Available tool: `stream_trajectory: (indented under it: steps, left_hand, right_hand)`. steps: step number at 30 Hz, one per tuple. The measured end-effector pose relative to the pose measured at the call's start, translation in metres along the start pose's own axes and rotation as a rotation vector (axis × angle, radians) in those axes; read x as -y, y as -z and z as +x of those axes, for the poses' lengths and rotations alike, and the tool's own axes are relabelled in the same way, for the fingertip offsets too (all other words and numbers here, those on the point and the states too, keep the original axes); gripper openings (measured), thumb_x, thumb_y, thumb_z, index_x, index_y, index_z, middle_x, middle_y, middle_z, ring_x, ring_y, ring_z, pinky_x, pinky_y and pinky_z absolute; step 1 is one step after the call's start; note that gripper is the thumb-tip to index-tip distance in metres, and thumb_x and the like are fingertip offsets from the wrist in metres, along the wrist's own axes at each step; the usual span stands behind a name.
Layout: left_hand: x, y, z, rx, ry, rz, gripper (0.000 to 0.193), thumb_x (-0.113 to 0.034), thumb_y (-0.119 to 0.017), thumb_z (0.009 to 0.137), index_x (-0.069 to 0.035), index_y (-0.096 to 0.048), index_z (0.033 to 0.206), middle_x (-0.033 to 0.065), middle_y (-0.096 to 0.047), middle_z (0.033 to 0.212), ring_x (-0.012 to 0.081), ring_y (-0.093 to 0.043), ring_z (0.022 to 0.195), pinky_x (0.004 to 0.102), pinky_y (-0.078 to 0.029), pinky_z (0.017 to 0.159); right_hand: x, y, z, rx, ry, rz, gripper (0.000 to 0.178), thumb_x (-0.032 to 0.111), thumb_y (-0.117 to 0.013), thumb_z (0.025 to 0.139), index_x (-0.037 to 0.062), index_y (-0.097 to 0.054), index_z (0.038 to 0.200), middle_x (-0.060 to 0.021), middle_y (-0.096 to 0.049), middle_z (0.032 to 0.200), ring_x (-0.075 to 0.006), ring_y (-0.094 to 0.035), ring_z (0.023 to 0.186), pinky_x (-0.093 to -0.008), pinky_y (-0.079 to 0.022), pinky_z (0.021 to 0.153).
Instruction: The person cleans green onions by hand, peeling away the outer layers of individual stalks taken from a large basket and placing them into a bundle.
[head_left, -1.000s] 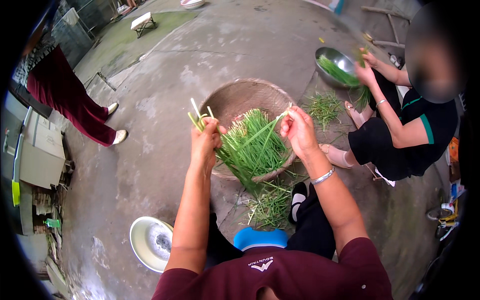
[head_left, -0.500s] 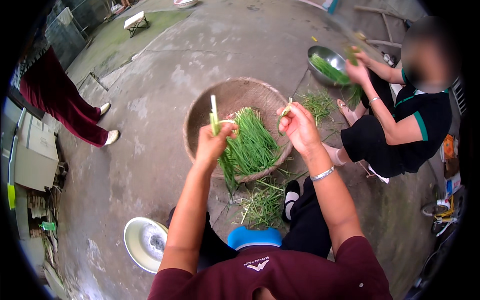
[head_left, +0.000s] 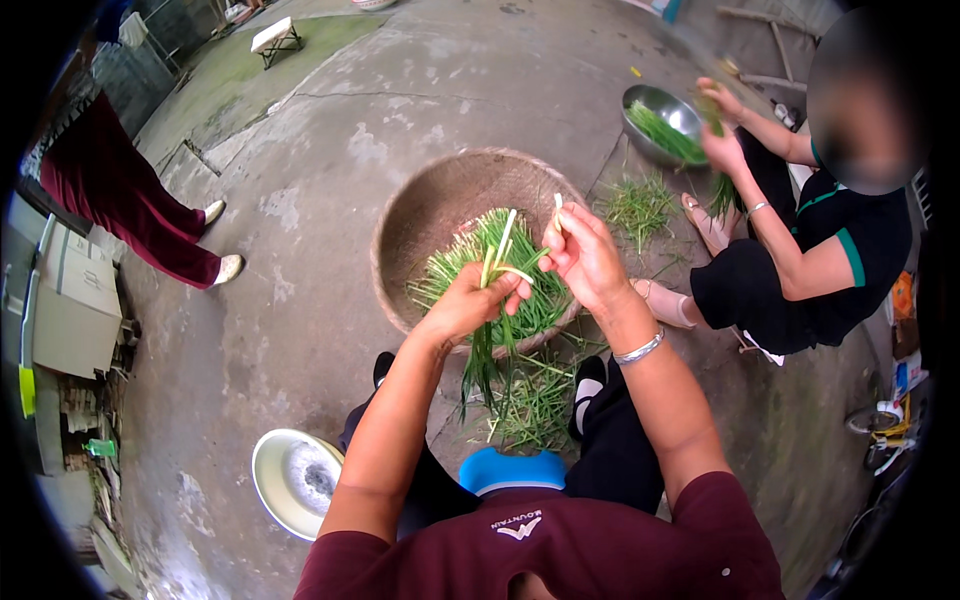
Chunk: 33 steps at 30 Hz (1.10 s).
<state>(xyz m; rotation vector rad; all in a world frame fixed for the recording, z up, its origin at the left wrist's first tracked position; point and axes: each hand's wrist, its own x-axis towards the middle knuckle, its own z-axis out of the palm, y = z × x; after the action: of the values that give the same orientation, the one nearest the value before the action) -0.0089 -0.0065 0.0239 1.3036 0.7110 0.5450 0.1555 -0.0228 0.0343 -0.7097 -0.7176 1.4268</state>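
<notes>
My left hand (head_left: 466,304) is closed around a small bunch of garlic chives (head_left: 487,365), pale stalk ends up and green leaves hanging down. Just right of it, my right hand (head_left: 588,258) pinches a pale chive stalk (head_left: 558,204) between thumb and fingers; a green blade trails toward the left hand. Both hands are over the near part of a round woven basket (head_left: 400,215). Inside lies a thick heap of chives (head_left: 450,272), partly hidden by my hands. Loose chive trimmings (head_left: 545,408) are scattered on the ground between my feet.
At right, a seated person (head_left: 800,250) holds chives beside a metal bowl (head_left: 650,105) with more chives; trimmings (head_left: 640,212) lie near their feet. A pale basin (head_left: 268,487) stands at my left, a blue seat (head_left: 512,468) beneath me. Another person (head_left: 130,200) stands at far left.
My left hand has moved right with its bunch, close to my right hand. My right hand has shifted slightly left and down, a pale stalk still pinched in it.
</notes>
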Motion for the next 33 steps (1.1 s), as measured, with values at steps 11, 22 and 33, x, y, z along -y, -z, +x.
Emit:
stream_trajectory:
  steps: [11,22,33]
  left_hand:
    - [0.000,0.007,-0.002,0.033,-0.014,-0.022,0.022,-0.020,-0.043,0.083,-0.007,-0.049,0.066,-0.0050,-0.035,0.051,0.0035,-0.028,0.045,0.0171,-0.021,0.041]
    - [-0.009,0.038,-0.030,-0.195,-0.022,-0.104,0.023,-0.024,-0.042,0.084,-0.007,-0.052,0.072,-0.0050,-0.038,0.053,0.0030,-0.030,0.045,0.0163,-0.023,0.040]
    - [-0.005,0.042,-0.030,-0.184,-0.020,-0.151,0.021,-0.023,-0.045,0.083,-0.004,-0.053,0.077,-0.0035,-0.041,0.054,0.0028,-0.028,0.043,0.0162,-0.020,0.039]
  right_hand:
    - [0.001,0.020,0.008,0.017,-0.011,0.183,0.015,0.014,-0.044,0.081,0.0090,-0.040,0.067,0.0047,-0.034,0.052,-0.0054,-0.031,0.042,-0.0250,-0.044,0.053]
    - [-0.011,0.045,-0.039,0.425,-0.225,-1.170,0.007,0.005,-0.050,0.071,0.0002,-0.054,0.067,-0.0049,-0.053,0.058,-0.0113,-0.051,0.053,-0.0245,-0.042,0.050]
    - [-0.020,-0.012,-0.039,0.195,-0.124,-0.794,0.019,0.015,-0.050,0.078,0.0001,-0.056,0.088,-0.0033,-0.055,0.065,-0.0059,-0.049,0.048,-0.0181,-0.038,0.042]
